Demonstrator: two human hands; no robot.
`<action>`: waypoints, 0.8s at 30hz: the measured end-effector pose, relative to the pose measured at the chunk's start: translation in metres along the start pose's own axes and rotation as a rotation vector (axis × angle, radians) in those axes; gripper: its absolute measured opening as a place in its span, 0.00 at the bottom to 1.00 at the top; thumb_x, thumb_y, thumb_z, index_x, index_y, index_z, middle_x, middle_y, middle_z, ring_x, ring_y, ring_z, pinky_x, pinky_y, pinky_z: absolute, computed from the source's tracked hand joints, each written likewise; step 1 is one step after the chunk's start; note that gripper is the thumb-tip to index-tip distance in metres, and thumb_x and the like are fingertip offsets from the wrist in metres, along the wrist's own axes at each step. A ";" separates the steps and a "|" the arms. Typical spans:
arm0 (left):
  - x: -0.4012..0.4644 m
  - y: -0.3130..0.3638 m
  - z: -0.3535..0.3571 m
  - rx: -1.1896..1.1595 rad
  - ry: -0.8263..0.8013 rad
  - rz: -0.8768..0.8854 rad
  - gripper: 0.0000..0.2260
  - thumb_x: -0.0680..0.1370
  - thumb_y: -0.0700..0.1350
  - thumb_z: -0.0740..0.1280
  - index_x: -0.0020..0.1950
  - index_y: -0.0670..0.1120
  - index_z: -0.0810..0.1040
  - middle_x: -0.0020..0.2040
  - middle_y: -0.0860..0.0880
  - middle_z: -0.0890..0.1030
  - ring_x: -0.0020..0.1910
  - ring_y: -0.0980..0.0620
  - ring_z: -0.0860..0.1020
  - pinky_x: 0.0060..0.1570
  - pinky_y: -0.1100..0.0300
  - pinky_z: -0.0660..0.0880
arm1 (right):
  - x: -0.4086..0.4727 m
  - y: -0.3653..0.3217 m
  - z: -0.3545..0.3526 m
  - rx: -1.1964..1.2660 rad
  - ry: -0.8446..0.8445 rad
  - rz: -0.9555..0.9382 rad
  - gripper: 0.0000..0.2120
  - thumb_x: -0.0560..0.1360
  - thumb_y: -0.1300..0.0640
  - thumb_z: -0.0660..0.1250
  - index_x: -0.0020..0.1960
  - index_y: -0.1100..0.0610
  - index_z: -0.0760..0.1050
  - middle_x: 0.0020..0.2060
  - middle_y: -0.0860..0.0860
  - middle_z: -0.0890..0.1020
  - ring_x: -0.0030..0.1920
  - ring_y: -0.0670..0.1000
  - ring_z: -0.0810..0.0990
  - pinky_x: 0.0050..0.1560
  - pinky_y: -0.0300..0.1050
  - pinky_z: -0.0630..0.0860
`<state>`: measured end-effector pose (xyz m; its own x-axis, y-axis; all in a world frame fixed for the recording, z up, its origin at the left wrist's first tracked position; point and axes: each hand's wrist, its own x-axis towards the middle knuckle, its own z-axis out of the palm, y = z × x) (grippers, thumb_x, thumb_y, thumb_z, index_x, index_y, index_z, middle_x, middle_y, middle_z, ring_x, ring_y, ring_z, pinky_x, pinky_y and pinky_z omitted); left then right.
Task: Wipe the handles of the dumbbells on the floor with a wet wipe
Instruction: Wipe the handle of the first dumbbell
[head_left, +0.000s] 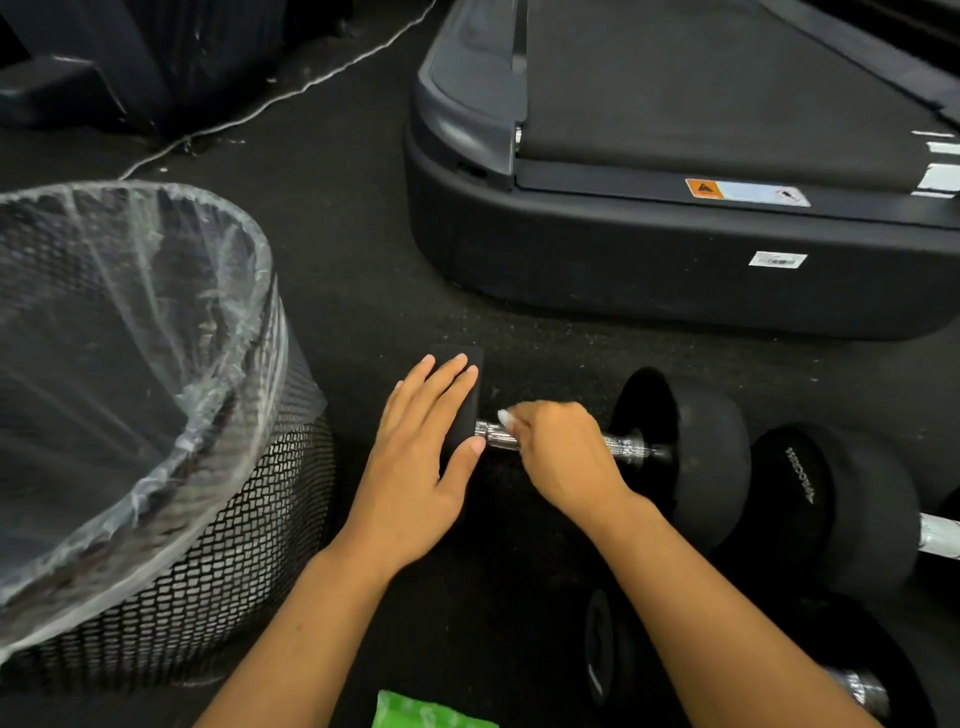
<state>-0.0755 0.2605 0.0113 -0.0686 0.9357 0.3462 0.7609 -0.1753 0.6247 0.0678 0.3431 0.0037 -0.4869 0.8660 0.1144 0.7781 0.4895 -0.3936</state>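
The nearest dumbbell (623, 447) lies on the dark floor (363, 291) between the mesh bin (171, 519) and the base of the treadmill (675, 280), its long axis running left to right across the view, one black head toward the bin and the other toward the right, where a second dumbbell (831, 509) sits just beside it. The left hand (415, 467) is laid flat on the left head, fingers (447, 374) spread and released over the top with the thumb by the bar end, seemingly to stop the weight rolling while the bar is rubbed. The right hand (561, 452) is clenched around the chrome handle (628, 449) near its left end; a scrap of white showing at the fingertips is probably the wet wipe (505, 415), wrapped round the bar so that the stroke can run along its length. The knurled stretch toward the right head is bare and likely remains to be covered. A third dumbbell (852, 691) lies near the bottom right, and a green packet (426, 712), presumably the wipes, sits at the bottom edge within easy reach.
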 end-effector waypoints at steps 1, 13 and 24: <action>0.000 0.000 0.000 0.006 0.002 -0.001 0.25 0.77 0.52 0.57 0.74 0.49 0.61 0.74 0.58 0.58 0.74 0.60 0.48 0.72 0.45 0.54 | 0.004 -0.004 0.001 -0.013 -0.030 -0.013 0.13 0.80 0.54 0.57 0.44 0.59 0.77 0.39 0.55 0.81 0.42 0.57 0.79 0.44 0.52 0.75; 0.002 -0.002 0.001 0.002 -0.009 0.003 0.25 0.77 0.52 0.57 0.74 0.50 0.60 0.74 0.58 0.58 0.74 0.59 0.48 0.72 0.44 0.54 | 0.016 0.011 -0.007 0.043 -0.214 0.011 0.08 0.77 0.57 0.60 0.50 0.53 0.78 0.40 0.56 0.80 0.42 0.57 0.78 0.43 0.52 0.76; 0.001 -0.003 0.001 0.007 -0.008 0.014 0.25 0.77 0.52 0.58 0.74 0.49 0.60 0.74 0.57 0.59 0.74 0.59 0.49 0.71 0.43 0.55 | 0.025 0.010 -0.018 0.021 -0.258 0.018 0.08 0.76 0.59 0.62 0.40 0.55 0.77 0.39 0.56 0.80 0.42 0.55 0.79 0.43 0.51 0.76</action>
<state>-0.0778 0.2622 0.0092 -0.0529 0.9355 0.3493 0.7666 -0.1862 0.6146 0.0705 0.3717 0.0191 -0.5602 0.8184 -0.1279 0.7805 0.4698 -0.4124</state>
